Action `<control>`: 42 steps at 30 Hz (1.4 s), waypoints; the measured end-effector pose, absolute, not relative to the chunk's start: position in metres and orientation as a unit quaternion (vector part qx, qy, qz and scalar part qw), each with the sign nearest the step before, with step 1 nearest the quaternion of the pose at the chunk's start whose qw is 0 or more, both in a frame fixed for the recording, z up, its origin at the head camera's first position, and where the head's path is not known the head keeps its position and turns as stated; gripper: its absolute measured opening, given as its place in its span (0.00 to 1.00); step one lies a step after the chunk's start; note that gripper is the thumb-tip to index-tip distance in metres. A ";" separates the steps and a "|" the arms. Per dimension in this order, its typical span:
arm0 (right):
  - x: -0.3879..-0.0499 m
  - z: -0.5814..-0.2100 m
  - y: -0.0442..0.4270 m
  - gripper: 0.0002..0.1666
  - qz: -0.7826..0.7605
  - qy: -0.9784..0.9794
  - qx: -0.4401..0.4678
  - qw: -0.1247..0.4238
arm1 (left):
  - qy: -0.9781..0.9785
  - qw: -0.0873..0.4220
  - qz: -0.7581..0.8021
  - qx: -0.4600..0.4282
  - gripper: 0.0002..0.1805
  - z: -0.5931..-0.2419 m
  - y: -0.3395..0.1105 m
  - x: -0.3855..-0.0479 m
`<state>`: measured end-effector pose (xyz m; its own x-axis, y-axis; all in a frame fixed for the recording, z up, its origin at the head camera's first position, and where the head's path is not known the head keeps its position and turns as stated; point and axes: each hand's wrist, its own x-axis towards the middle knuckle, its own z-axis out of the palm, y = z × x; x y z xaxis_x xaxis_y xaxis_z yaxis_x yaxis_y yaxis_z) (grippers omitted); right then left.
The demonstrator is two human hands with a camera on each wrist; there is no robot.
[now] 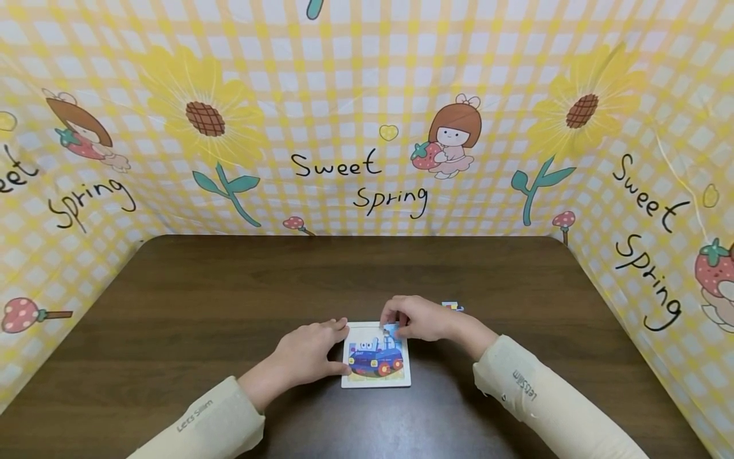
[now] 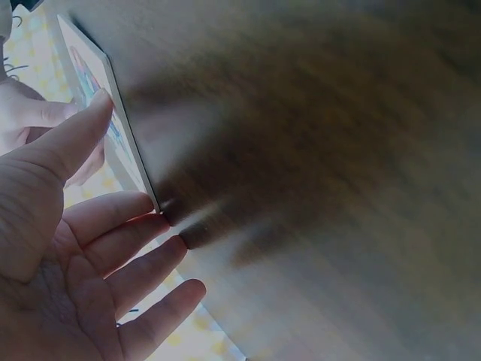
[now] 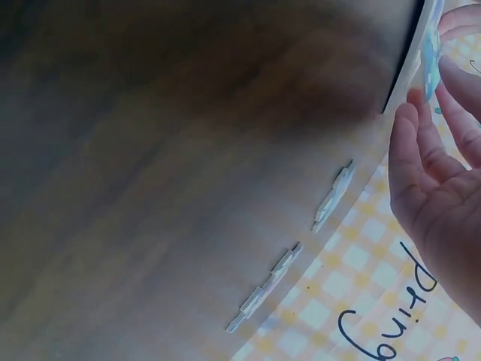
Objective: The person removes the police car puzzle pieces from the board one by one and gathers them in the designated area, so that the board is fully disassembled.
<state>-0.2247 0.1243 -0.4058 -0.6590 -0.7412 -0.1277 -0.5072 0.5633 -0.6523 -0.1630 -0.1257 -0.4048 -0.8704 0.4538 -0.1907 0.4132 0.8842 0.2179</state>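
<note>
A square jigsaw puzzle point(image 1: 375, 383) with a white border and a blue cartoon vehicle picture lies flat on the table. My left hand point(image 1: 301, 356) rests at its left side, thumb on the lower left border and fingertips by the upper left corner. In the left wrist view those fingers point(image 2: 146, 274) look spread and nearly straight. Over the upper right corner, my right hand point(image 1: 425, 319) pinches a light blue jigsaw piece point(image 1: 391, 330) between thumb and fingers. That piece's thin side shows in the right wrist view; whether it is seated, I cannot tell.
A loose jigsaw piece point(image 1: 450, 306) lies beyond the right wrist, partly hidden by it. Two loose pieces, one nearer point(image 3: 264, 289) and one farther point(image 3: 334, 197), appear in the right wrist view. A checked cloth point(image 1: 344, 127) stands around the brown table point(image 1: 258, 280).
</note>
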 end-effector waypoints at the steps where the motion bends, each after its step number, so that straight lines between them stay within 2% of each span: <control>1: -0.225 -0.405 0.124 0.11 -0.301 0.859 -0.362 0.202 | 0.963 0.119 0.085 0.225 0.41 -0.405 -0.126 -0.163; 6: -0.226 -0.404 0.123 0.10 -0.318 0.850 -0.363 0.211 | 0.964 0.120 0.083 0.224 0.41 -0.404 -0.125 -0.163; 27: -0.230 -0.401 0.134 0.06 -0.361 0.841 -0.357 0.188 | 0.963 0.116 0.084 0.228 0.41 -0.404 -0.125 -0.163; 42: -0.231 -0.395 0.167 0.08 -0.379 0.846 -0.336 0.167 | 0.964 0.117 0.080 0.226 0.40 -0.404 -0.125 -0.162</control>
<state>-0.2310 0.1669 -0.3951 -0.7186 -0.6948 -0.0281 -0.4418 0.4874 -0.7532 -0.1623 -0.1250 -0.4039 -0.8702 0.4547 -0.1896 0.4170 0.8848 0.2081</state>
